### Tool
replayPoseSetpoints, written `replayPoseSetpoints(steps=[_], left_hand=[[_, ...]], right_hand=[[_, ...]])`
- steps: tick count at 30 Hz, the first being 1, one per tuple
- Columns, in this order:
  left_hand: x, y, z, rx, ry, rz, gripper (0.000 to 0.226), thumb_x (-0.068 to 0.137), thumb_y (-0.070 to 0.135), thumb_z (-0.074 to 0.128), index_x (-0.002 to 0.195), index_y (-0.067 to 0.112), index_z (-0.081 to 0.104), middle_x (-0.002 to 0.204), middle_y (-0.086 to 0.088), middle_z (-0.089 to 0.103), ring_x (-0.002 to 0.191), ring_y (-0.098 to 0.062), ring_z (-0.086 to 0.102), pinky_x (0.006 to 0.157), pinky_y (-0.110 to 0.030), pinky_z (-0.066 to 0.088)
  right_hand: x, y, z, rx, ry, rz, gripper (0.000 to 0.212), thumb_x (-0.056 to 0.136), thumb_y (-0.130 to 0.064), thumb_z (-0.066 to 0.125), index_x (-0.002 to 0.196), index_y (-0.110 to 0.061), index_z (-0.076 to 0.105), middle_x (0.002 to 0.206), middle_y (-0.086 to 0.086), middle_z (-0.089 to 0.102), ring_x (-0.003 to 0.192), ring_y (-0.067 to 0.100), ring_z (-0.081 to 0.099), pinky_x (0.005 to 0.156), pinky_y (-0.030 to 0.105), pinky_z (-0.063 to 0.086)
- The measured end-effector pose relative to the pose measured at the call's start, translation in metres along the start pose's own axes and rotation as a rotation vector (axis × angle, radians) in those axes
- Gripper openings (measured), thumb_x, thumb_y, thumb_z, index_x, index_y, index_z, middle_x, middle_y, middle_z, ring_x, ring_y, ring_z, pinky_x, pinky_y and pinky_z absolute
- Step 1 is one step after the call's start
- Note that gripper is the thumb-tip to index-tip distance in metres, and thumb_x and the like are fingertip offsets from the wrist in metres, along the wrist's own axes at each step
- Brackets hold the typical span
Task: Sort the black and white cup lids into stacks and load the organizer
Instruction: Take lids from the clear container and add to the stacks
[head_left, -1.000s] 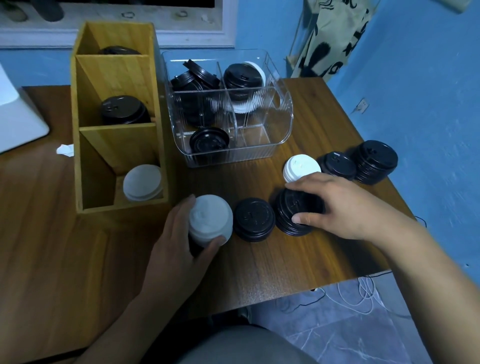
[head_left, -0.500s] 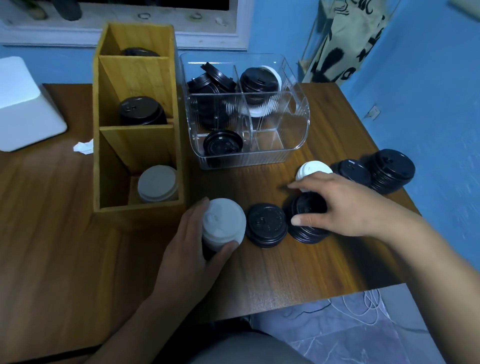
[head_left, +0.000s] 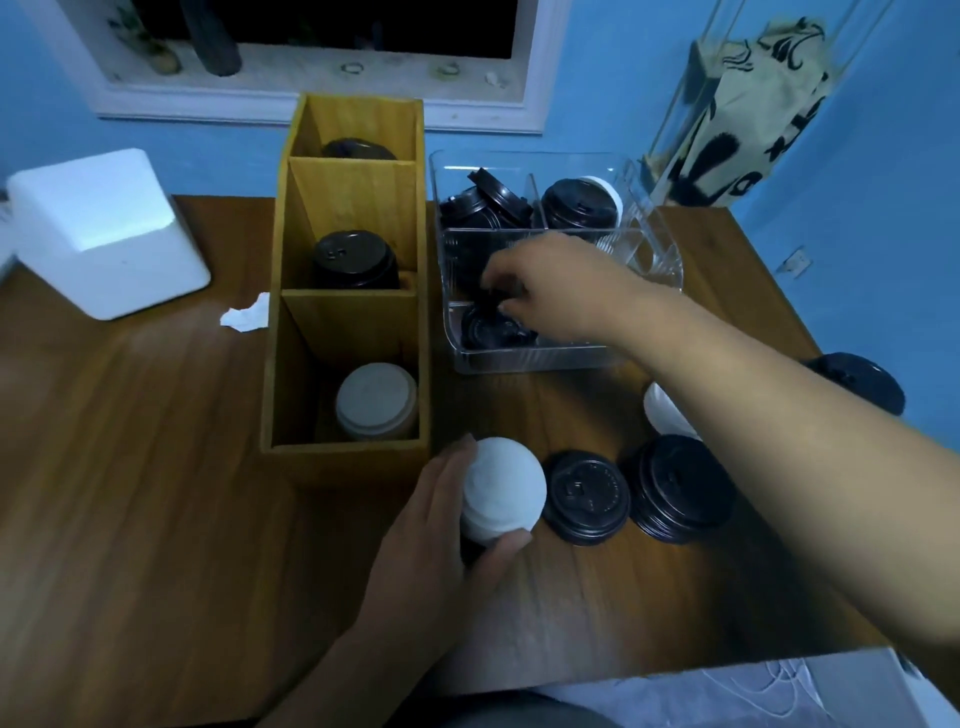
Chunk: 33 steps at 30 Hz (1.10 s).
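Observation:
My left hand (head_left: 441, 525) grips a stack of white lids (head_left: 501, 488) standing on the table in front of the wooden organizer (head_left: 353, 457). My right hand (head_left: 550, 291) reaches into the clear plastic bin (head_left: 519, 364) and pinches a black lid (head_left: 491, 325) in its front left section. The organizer's near slot holds white lids (head_left: 375, 400); its middle slot holds black lids (head_left: 353, 260), and the far slot holds dark lids (head_left: 358, 150). On the table sit a single black lid (head_left: 587, 496) and a black stack (head_left: 675, 488).
More black lids (head_left: 488, 202) and a black-topped stack (head_left: 579, 205) fill the bin's rear sections. Another black stack (head_left: 857, 382) sits near the table's right edge, a white lid (head_left: 662, 410) partly behind my forearm. A white box (head_left: 104, 234) and crumpled paper (head_left: 247, 314) lie left.
My right hand left the black stack on the table and moved up into the clear bin, taking hold of a black lid. The left hand kept its grip on the white stack.

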<state>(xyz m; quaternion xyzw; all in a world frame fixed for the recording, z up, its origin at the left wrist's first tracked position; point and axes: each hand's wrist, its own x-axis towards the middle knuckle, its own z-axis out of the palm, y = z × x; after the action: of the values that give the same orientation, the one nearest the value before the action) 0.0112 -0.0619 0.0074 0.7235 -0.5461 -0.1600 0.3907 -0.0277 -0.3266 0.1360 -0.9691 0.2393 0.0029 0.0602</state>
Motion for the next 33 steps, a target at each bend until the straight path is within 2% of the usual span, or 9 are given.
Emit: replayPoseSetpoints(steps=[5,10,12,16,20,23,27,30,33], left_hand=[[0.000,-0.002,0.000,-0.003,0.009,-0.001,0.084,0.085,0.074,0.056,0.154,0.040,0.021,0.151,0.036,0.023,0.138,0.014,0.029,0.102,-0.001,0.029],[0.001,-0.002,0.000,-0.024,0.002,0.009,0.084,0.088,0.072,0.056,0.155,0.029,0.027,0.153,0.022,0.034,0.140,0.007,0.033,0.107,-0.003,0.028],[0.001,-0.003,0.000,-0.023,0.004,0.017,0.084,0.088,0.072,0.055,0.154,0.025,0.031,0.153,0.016,0.037,0.140,0.004,0.036,0.108,-0.005,0.030],[0.001,-0.003,-0.001,-0.028,-0.010,0.013,0.084,0.087,0.075,0.052,0.153,0.029,0.030,0.154,0.018,0.036,0.141,0.002,0.036,0.107,-0.005,0.032],[0.001,-0.003,-0.001,-0.015,-0.008,0.011,0.084,0.087,0.076,0.050,0.153,0.029,0.029,0.154,0.018,0.036,0.140,0.007,0.033,0.107,-0.002,0.028],[0.001,-0.002,0.000,-0.017,-0.006,0.015,0.082,0.089,0.074,0.051,0.153,0.027,0.031,0.153,0.016,0.038,0.140,0.006,0.034,0.108,-0.004,0.028],[0.002,-0.003,0.001,-0.020,0.018,0.028,0.081,0.088,0.067,0.060,0.152,0.025,0.033,0.152,0.018,0.037,0.140,0.007,0.034,0.108,-0.005,0.030],[0.003,-0.003,0.001,-0.019,0.022,0.017,0.081,0.086,0.062,0.066,0.152,0.028,0.032,0.151,0.021,0.036,0.138,0.011,0.032,0.106,-0.003,0.029],[0.001,-0.003,0.001,-0.009,0.014,0.029,0.082,0.087,0.060,0.066,0.153,0.028,0.030,0.151,0.025,0.031,0.140,0.011,0.030,0.107,-0.003,0.028]], right_hand=[[0.041,-0.010,0.011,-0.080,-0.257,0.080,0.024,0.090,-0.039,0.071,0.091,-0.015,0.067,0.081,0.000,0.065,0.079,0.022,0.067,0.071,0.038,0.057],[0.057,-0.019,0.034,-0.136,-0.342,0.130,0.042,0.090,-0.031,0.072,0.126,-0.014,0.058,0.094,-0.002,0.058,0.087,0.023,0.058,0.071,0.033,0.046],[0.057,-0.021,0.037,-0.158,-0.363,0.124,0.038,0.090,-0.023,0.069,0.125,-0.014,0.058,0.091,-0.003,0.057,0.087,0.025,0.058,0.066,0.032,0.045],[0.045,-0.023,0.026,-0.077,-0.263,0.135,0.017,0.090,-0.022,0.068,0.084,-0.010,0.057,0.073,-0.001,0.056,0.074,0.022,0.061,0.053,0.028,0.041],[0.008,-0.023,-0.006,0.166,0.023,0.156,0.015,0.089,-0.028,0.068,0.077,-0.018,0.065,0.074,-0.006,0.064,0.073,0.012,0.061,0.064,0.026,0.045],[-0.044,-0.016,-0.016,0.552,0.181,0.202,0.022,0.092,-0.023,0.070,0.073,-0.015,0.063,0.063,-0.008,0.061,0.056,0.007,0.054,0.055,0.015,0.040],[-0.099,0.000,-0.004,0.980,-0.025,0.234,0.020,0.097,-0.010,0.063,0.082,0.004,0.062,0.072,0.005,0.074,0.054,0.020,0.057,0.048,0.017,0.039],[-0.111,0.013,0.019,0.997,-0.259,0.285,0.013,0.098,-0.006,0.061,0.092,0.005,0.064,0.084,0.010,0.077,0.061,0.019,0.063,0.048,0.023,0.039],[-0.113,0.014,0.034,0.952,-0.333,0.315,0.014,0.097,-0.008,0.065,0.093,0.005,0.067,0.082,0.003,0.078,0.056,0.012,0.062,0.051,0.022,0.040]])
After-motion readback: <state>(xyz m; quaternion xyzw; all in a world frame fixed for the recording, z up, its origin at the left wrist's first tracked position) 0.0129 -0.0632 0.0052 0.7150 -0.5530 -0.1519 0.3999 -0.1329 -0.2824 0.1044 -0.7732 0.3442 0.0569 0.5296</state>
